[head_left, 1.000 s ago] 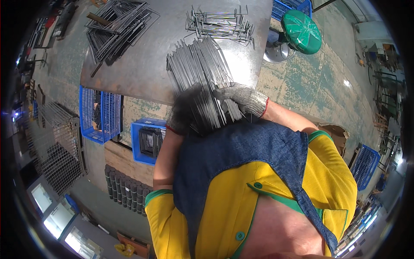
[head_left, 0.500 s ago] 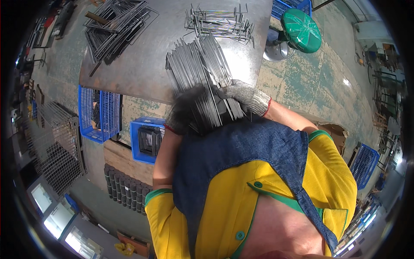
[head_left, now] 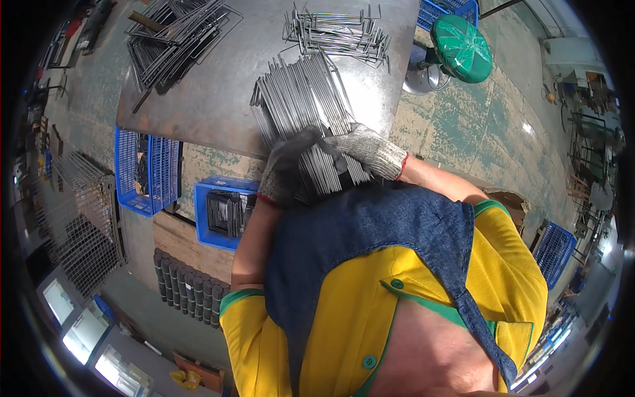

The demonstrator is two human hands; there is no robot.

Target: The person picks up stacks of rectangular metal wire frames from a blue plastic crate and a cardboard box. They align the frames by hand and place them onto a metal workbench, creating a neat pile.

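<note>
Almost nothing has moved since the earlier frames: both gloved hands stay closed on the bundle of thin grey steel rods (head_left: 304, 112), at its near end by the edge of the metal table (head_left: 218, 99). Left hand (head_left: 283, 173) grips from below and right hand (head_left: 365, 151) presses on top, probably to keep the smooth, straight rods together.

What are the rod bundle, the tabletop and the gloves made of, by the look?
Rod bundle: bare metal, likely steel wire; thin, straight, grey with bright glints.
Tabletop: looks like sheet metal, dull grey-brown, scuffed, unpainted.
Gloves on the left hand and right hand: knit fabric, probably cotton; speckled grey weave, red-edged cuff, the left one darkened.
</note>
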